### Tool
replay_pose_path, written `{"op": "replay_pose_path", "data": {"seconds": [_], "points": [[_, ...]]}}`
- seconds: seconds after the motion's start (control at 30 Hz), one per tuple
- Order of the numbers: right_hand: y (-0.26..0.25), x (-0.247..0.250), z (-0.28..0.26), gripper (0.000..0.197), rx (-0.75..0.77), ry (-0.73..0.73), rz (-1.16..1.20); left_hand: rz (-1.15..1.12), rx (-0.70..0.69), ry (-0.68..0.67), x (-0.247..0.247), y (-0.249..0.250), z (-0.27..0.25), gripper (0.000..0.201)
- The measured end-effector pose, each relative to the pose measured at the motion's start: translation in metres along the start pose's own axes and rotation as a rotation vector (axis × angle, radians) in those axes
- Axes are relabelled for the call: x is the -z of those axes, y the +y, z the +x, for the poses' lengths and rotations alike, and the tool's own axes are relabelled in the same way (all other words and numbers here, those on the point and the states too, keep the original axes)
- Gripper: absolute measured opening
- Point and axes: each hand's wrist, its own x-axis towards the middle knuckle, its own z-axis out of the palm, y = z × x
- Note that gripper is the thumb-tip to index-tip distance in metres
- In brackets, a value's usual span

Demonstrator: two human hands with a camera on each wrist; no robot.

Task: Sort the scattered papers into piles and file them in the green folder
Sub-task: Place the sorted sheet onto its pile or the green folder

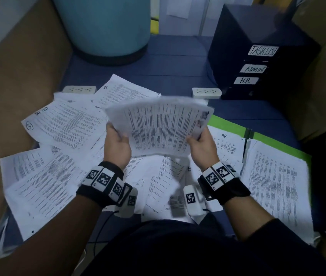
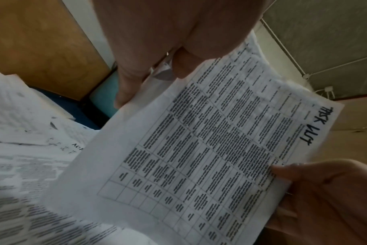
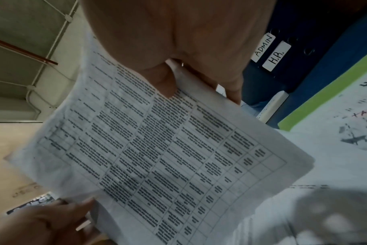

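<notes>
I hold a thin stack of printed sheets (image 1: 159, 126) up in the air with both hands. My left hand (image 1: 117, 139) grips its left edge and my right hand (image 1: 197, 139) grips its right edge. The top sheet (image 2: 210, 149) is a table of text marked "TASK LIST" by hand; it shows again as the held sheets (image 3: 157, 157) in the right wrist view. Under them, loose papers (image 1: 58, 146) lie scattered over the blue surface. The green folder (image 1: 228, 124) lies open at the right, with a sheet marked "HR" (image 1: 228, 148) and a paper pile (image 1: 277, 186) on it.
A dark drawer unit (image 1: 257, 56) labelled TASK LIST, ADMIN and H.R. stands at the back right. A teal drum (image 1: 102, 24) stands at the back. Two white power strips (image 1: 207, 93) (image 1: 79, 89) lie behind the papers. Cardboard boxes (image 1: 18, 76) flank both sides.
</notes>
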Motion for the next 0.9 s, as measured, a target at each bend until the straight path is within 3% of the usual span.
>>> {"op": "replay_pose_path", "data": {"seconds": [0.1,0.17,0.27,0.33,0.47,0.67,0.77,0.9], "points": [[0.025,-0.007,-0.009,0.014,-0.119,-0.084,-0.218,0.173,0.082,-0.122,-0.004,-0.022,-0.007,0.038],[0.032,-0.005,-0.012,0.007,-0.148,-0.077,-0.243,0.244,0.091,-0.146,-0.006,-0.030,-0.007,0.039],[0.033,0.012,-0.008,0.016,-0.104,-0.020,-0.189,0.285,0.048,-0.146,-0.013,-0.026,0.000,0.023],[0.035,0.036,-0.004,0.007,-0.042,0.040,-0.168,0.276,0.012,-0.167,-0.029,-0.019,0.005,0.017],[0.058,0.099,-0.003,0.003,-0.085,0.203,-0.178,0.256,-0.008,-0.309,-0.085,-0.004,-0.002,0.028],[0.118,0.204,-0.025,0.012,-0.331,0.393,-0.261,0.339,0.009,-0.619,-0.206,0.009,-0.041,0.014],[0.145,0.242,-0.035,0.019,-0.450,0.469,-0.285,0.369,0.061,-0.720,-0.256,0.011,-0.064,0.017],[0.178,0.272,-0.043,0.029,-0.567,0.511,-0.328,0.348,0.197,-0.835,-0.297,0.011,-0.091,0.038]]}}
